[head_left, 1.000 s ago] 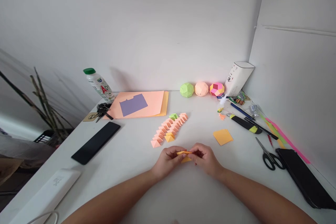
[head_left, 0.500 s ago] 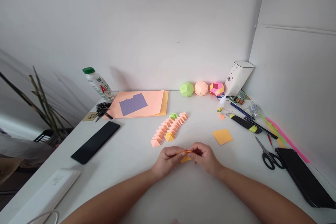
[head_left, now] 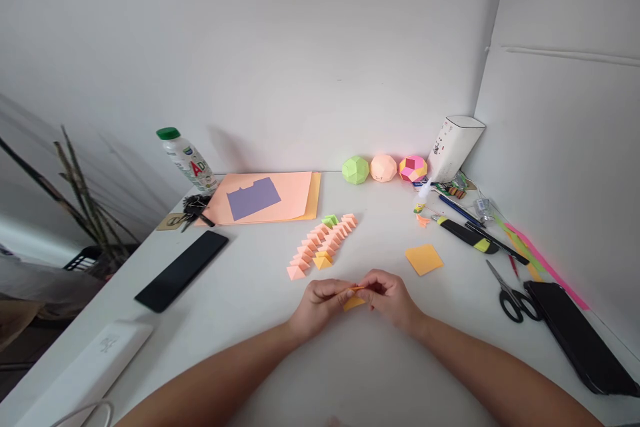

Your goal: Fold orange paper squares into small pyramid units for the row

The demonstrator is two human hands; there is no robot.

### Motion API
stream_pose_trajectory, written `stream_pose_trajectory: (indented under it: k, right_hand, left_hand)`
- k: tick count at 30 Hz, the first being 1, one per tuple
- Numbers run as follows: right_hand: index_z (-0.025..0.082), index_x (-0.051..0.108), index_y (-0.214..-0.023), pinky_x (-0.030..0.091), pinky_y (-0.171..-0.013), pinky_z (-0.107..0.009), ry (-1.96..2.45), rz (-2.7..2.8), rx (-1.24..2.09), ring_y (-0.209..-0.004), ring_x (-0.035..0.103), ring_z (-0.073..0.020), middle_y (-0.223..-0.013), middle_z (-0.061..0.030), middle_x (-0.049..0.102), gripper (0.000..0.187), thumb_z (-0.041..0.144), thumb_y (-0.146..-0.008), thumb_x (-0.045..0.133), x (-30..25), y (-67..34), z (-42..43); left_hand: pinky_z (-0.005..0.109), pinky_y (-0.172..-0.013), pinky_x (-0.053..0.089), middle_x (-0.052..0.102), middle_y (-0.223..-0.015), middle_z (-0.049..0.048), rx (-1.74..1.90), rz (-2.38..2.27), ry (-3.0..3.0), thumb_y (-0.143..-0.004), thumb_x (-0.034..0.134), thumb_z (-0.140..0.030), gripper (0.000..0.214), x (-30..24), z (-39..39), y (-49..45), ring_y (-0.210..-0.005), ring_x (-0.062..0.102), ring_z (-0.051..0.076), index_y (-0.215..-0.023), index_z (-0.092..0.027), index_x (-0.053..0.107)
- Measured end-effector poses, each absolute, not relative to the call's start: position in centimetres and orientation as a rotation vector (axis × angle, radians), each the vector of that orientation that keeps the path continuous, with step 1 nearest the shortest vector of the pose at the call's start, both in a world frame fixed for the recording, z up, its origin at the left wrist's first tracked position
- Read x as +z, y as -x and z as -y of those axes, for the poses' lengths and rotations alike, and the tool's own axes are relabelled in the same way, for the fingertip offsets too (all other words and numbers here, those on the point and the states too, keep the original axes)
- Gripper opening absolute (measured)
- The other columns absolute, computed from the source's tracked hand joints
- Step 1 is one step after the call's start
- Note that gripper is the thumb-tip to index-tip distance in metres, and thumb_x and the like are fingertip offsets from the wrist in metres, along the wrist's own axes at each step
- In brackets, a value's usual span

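My left hand point(head_left: 319, 305) and my right hand point(head_left: 389, 297) meet at the middle of the white table point(head_left: 250, 300), both pinched on one small folded orange paper piece point(head_left: 354, 302). Its top edge shows as a thin orange line between my fingertips. Just beyond my hands lie two rows of several folded peach paper units point(head_left: 320, 245), with a green unit point(head_left: 329, 220) at the far end and a yellow-orange one point(head_left: 323, 260) near the front. A small stack of orange paper squares point(head_left: 424, 259) lies to the right of my right hand.
Peach and yellow sheets with a purple cutout point(head_left: 265, 199) lie at the back, beside a bottle point(head_left: 187, 160) and keys point(head_left: 193, 208). Three paper balls point(head_left: 383, 169) and a white box point(head_left: 454, 148) stand by the wall. Scissors point(head_left: 513, 293), pens, a cutter point(head_left: 467, 235) and dark phones point(head_left: 181, 271) lie around.
My fingers have closed the orange piece flatter and shifted slightly; less of its top face shows than a second ago. Nothing else on the table has moved.
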State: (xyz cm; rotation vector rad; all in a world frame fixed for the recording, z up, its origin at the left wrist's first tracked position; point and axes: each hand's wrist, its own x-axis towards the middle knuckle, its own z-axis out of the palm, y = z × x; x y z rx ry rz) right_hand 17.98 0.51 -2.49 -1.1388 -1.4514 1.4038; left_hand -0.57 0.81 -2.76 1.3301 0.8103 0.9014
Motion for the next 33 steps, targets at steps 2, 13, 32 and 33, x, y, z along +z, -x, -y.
stream_pose_trajectory:
  k: [2, 13, 32, 33]
  right_hand:
    - [0.017, 0.063, -0.073, 0.046, -0.05, -0.023, 1.138, 1.458, 1.403, -0.057, 0.05, -0.0107, -0.068, 0.0008, 0.057, 0.017, 0.034, -0.075, 0.066, -2.4, -18.0, -0.5]
    - [0.017, 0.059, -0.071, 0.04, -0.05, -0.023, 1.182, 1.583, 1.331, -0.053, 0.046, -0.01, -0.065, 0.002, 0.051, 0.014, 0.029, -0.079, 0.059, -1.8, -17.7, -0.3]
    - [0.017, 0.056, -0.073, 0.039, -0.049, -0.023, 1.099, 1.638, 1.399, -0.054, 0.046, -0.0106, -0.066, 0.0015, 0.048, 0.019, 0.031, -0.085, 0.051, -1.7, -18.1, 0.0]
    - [0.017, 0.055, -0.072, 0.039, -0.05, -0.023, 1.095, 1.637, 1.401, -0.054, 0.046, -0.0105, -0.066, 0.0015, 0.048, 0.019, 0.03, -0.085, 0.051, -1.7, -18.1, 0.0]
  left_hand:
    - [0.029, -0.069, 0.049, 0.071, -0.081, 0.007, 0.887, -0.825, -1.336, -0.083, 0.057, -0.034, 0.024, -2.6, -0.8, 0.5, -0.074, 0.06, 0.018, -0.09, -0.016, 0.073]
    - [0.028, -0.065, 0.046, 0.06, -0.076, 0.0052, 0.954, -0.881, -1.437, -0.082, 0.059, -0.032, 0.02, -3.0, -0.9, 0.4, -0.07, 0.057, 0.015, -0.078, -0.015, 0.068]
    - [0.021, -0.05, 0.027, 0.036, -0.056, -0.0046, 0.759, -0.946, -1.45, -0.085, 0.045, -0.045, 0.04, -1.8, -0.7, 0.4, -0.052, 0.032, 0.008, -0.058, -0.016, 0.042]
    - [0.022, -0.052, 0.03, 0.039, -0.059, -0.0036, 0.774, -0.936, -1.48, -0.085, 0.046, -0.044, 0.038, -1.7, -0.7, 0.4, -0.054, 0.035, 0.009, -0.06, -0.016, 0.044]
